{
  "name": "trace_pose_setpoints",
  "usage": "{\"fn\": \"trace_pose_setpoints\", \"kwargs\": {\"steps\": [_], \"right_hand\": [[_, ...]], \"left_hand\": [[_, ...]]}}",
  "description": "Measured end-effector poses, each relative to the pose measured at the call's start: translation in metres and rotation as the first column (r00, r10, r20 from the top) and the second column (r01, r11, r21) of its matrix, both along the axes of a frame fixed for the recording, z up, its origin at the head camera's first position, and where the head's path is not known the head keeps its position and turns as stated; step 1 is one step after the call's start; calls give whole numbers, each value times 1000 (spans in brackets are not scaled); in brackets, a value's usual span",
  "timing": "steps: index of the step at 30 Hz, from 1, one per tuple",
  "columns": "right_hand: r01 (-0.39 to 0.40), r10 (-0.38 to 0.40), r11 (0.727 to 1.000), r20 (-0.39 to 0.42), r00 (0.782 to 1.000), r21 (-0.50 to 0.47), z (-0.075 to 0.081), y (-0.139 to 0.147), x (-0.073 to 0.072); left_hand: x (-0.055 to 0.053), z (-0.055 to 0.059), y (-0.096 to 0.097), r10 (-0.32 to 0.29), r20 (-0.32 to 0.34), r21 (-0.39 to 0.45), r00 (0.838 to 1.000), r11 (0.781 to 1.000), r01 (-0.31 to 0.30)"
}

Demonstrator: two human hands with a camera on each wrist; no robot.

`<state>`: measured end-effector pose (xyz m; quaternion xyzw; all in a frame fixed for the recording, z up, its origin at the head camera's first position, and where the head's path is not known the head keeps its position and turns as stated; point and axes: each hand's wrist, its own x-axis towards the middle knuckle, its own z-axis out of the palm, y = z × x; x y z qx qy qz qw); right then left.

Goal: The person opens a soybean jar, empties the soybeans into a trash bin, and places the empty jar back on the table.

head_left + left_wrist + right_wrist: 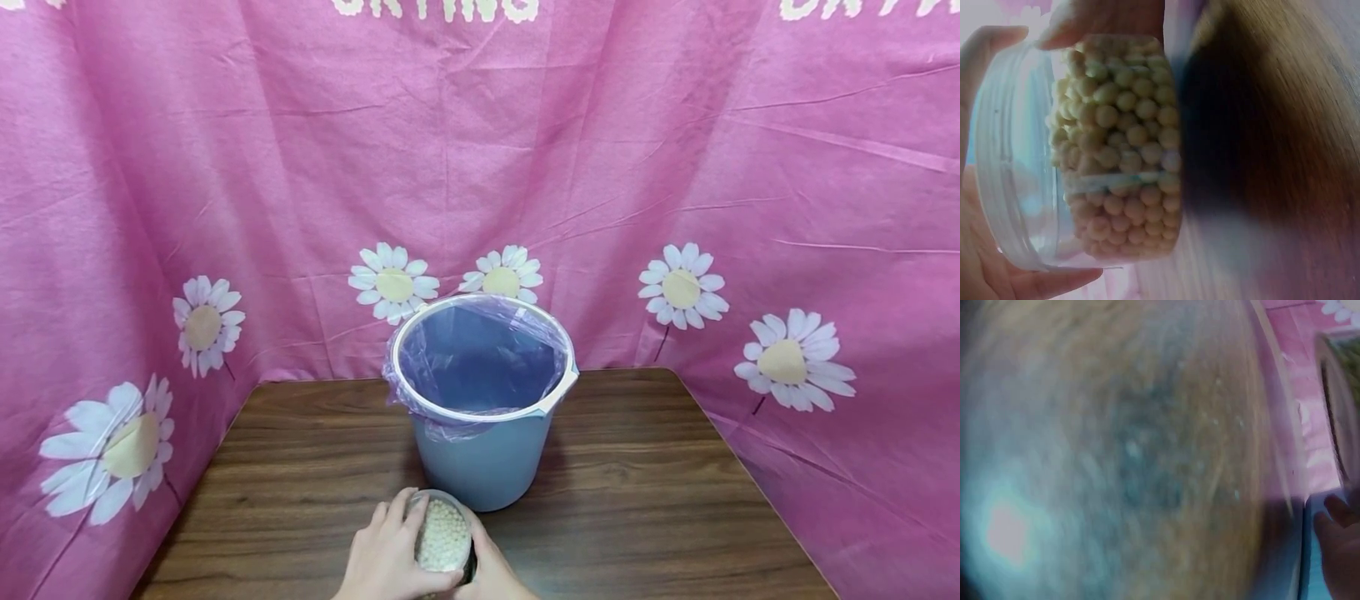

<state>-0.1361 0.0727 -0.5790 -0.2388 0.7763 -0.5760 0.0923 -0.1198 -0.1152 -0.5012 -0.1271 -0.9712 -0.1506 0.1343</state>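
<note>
Both hands hold a clear round jar at the near edge of the table, just in front of the bucket. Pale, round bean-like balls fill the jar's lower part in the left wrist view, below a clear upper band. My left hand curves around its left side, with the thumb across the near side. From the right, my right hand grips the jar. In the right wrist view, fingers show at the right edge, while a large blurred surface fills most of the frame.
A light-blue bucket with a white rim stands on the wooden table. Its thin purple plastic liner folds over the rim. A pink curtain with daisies surrounds the table's back and sides.
</note>
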Motion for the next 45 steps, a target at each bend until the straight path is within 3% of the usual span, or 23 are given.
{"fn": "trace_pose_setpoints", "kwargs": {"steps": [4,10,13,15,20,23,29,32,35,39,42,45], "right_hand": [[66,-69,994,-26,997,-85,5,-2,3],[237,-238,970,-9,971,-55,14,-3,11],[306,-306,951,12,952,-46,18,-2,15],[343,-344,938,-18,939,-41,20,-2,15],[406,-408,913,-90,908,-40,21,-5,21],[428,-430,903,-93,898,-41,22,-6,24],[455,-456,889,-174,873,-46,21,-7,27],[453,-457,889,-175,872,-65,20,-6,27],[438,-445,896,-153,883,-73,22,-3,27],[401,-407,914,-152,901,-66,26,4,25],[325,-335,941,-117,935,-93,28,11,26],[229,-236,964,-37,971,-134,28,19,27]], "left_hand": [[-3,5,6,-10,-62,4,998,1000,10],[0,7,13,-3,-207,3,978,1000,4],[0,6,16,-11,-253,18,967,1000,16],[-1,6,18,-11,-272,21,962,1000,17],[0,6,20,-1,-265,23,964,1000,8],[1,9,22,9,-243,30,970,1000,-2],[5,16,28,28,-169,40,985,999,-21],[6,18,29,18,-139,33,990,999,-13],[5,20,29,-30,-122,15,992,999,32],[1,26,24,-158,-74,-34,985,987,156],[-2,32,16,-299,-10,-67,954,952,298],[-6,33,6,-434,17,-96,901,896,434]]}}
